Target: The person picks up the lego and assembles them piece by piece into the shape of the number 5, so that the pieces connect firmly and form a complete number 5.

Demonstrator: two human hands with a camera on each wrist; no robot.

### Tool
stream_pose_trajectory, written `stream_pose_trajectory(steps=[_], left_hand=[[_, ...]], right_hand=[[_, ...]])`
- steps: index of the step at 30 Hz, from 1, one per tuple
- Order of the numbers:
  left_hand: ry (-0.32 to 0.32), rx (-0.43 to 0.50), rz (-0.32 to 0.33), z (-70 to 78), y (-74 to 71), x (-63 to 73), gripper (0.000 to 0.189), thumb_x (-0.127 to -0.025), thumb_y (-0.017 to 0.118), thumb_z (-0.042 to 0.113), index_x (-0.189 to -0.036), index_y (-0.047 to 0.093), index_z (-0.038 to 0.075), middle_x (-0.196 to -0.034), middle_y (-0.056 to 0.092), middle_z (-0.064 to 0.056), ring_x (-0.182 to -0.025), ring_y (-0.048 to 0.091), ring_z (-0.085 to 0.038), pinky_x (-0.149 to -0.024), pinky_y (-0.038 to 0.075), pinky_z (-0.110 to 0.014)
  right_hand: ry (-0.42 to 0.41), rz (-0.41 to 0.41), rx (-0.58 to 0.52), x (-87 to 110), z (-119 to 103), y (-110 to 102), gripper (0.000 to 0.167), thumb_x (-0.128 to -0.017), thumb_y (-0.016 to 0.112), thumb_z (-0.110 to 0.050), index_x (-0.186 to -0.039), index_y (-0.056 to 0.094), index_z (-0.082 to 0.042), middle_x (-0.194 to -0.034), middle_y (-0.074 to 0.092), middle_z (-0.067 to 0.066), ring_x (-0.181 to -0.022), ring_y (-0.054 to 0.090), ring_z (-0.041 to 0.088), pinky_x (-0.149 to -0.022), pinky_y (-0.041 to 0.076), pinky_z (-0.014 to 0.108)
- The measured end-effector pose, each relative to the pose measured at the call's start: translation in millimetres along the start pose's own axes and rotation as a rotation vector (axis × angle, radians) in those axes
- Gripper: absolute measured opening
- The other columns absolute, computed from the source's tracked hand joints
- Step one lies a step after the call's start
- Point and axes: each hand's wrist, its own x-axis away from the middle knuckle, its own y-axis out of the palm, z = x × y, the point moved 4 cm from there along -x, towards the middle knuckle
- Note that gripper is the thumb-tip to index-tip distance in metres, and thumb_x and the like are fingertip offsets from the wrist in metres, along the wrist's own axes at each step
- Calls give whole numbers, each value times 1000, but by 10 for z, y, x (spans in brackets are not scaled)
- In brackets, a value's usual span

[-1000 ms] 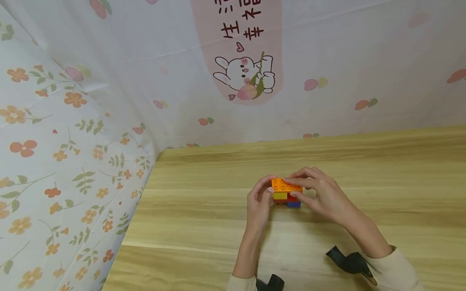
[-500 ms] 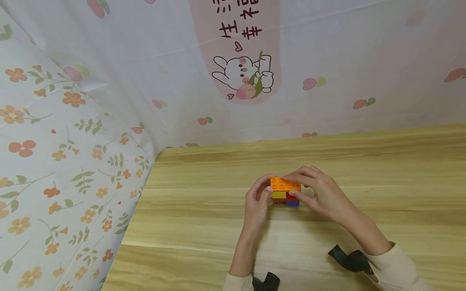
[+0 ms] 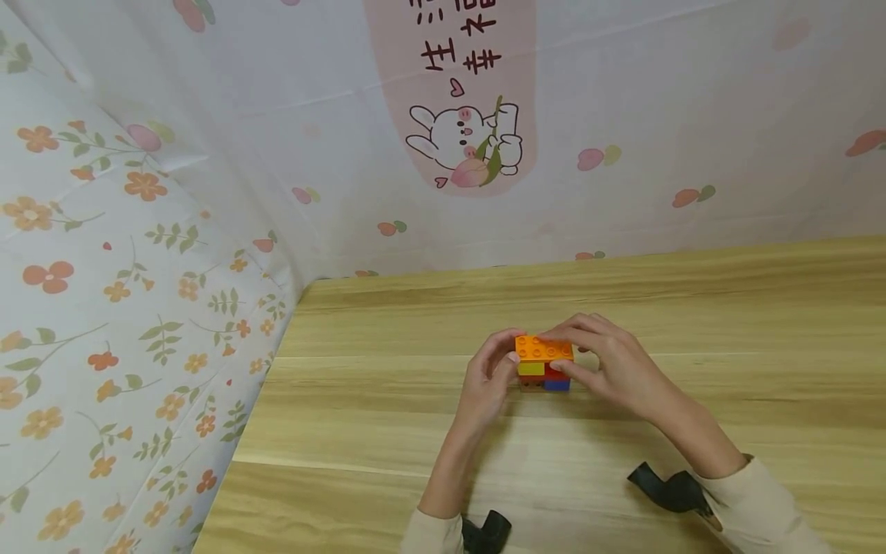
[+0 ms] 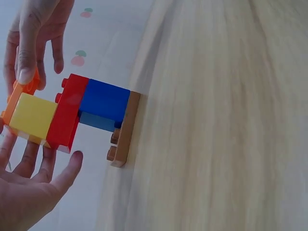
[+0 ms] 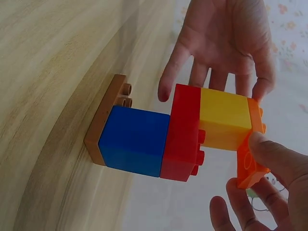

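A small tower of toy building bricks stands on the wooden table. Its brown base plate (image 4: 127, 132) carries a blue brick (image 5: 137, 137), and a red brick (image 5: 182, 134) sits over the blue one. Above the red is a yellow brick (image 4: 32, 113), topped by an orange brick (image 3: 544, 350) that juts out to the right over bare red studs. My left hand (image 3: 484, 385) holds the tower's upper left end, fingers round the yellow and orange bricks. With thumb and fingers, my right hand (image 3: 616, 369) pinches the overhanging end of the orange brick.
The wooden table (image 3: 360, 431) runs back to a white printed cloth (image 3: 623, 100) with a rabbit picture. Another cloth with orange flowers (image 3: 138, 308) hangs along the left side. Dark straps (image 3: 667, 491) stick out near both sleeves.
My left forearm swings slightly outward to the left, while its fingers stay at the tower. The right hand keeps its hold on the orange brick, and the bricks look the same.
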Motion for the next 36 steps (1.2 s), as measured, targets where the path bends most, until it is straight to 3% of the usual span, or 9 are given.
stream_pose_trajectory(steps=[9,14,20,26,30,36], left_hand=[[32,-153,-42,325,24,127,27,-95,41,-1,-121,47,0,-121,53,-13,-113,50,-24,-90,44,-36],[45,-171,-65,354,23,134,23,-94,39,-3,-114,50,-3,-119,52,-13,-114,49,-23,-94,42,-33],[49,-160,-90,354,11,111,22,-96,41,0,-116,50,-4,-120,52,-14,-115,49,-22,-95,42,-33],[69,-200,-117,381,4,96,22,-97,42,3,-117,50,-3,-122,52,-14,-116,49,-23,-96,41,-35],[103,-305,-153,400,1,101,24,-97,45,5,-120,49,0,-125,52,-13,-119,47,-23,-98,38,-44],[276,-568,-280,114,-95,56,45,-92,58,16,-132,39,13,-134,47,-2,-123,44,-18,-98,38,-47]], right_hand=[[-39,13,-19,37,-16,53,38,-68,81,-5,-104,69,-8,-98,63,-2,-90,55,15,-68,51,30],[-44,28,-2,53,-11,73,40,-67,82,-7,-102,64,-6,-96,63,-1,-86,57,14,-68,53,33],[-67,50,23,55,-17,44,33,-65,83,-6,-90,62,-10,-97,66,1,-89,59,16,-72,53,36],[-93,58,31,50,-20,12,31,-63,83,-5,-86,63,-11,-101,66,2,-91,59,18,-74,53,37],[-99,39,44,68,3,-6,29,-65,83,-7,-86,63,-12,-105,65,3,-95,58,18,-75,52,36],[-130,-18,72,147,58,-34,29,-72,77,-12,-97,63,-11,-119,60,2,-100,54,17,-78,50,36]])
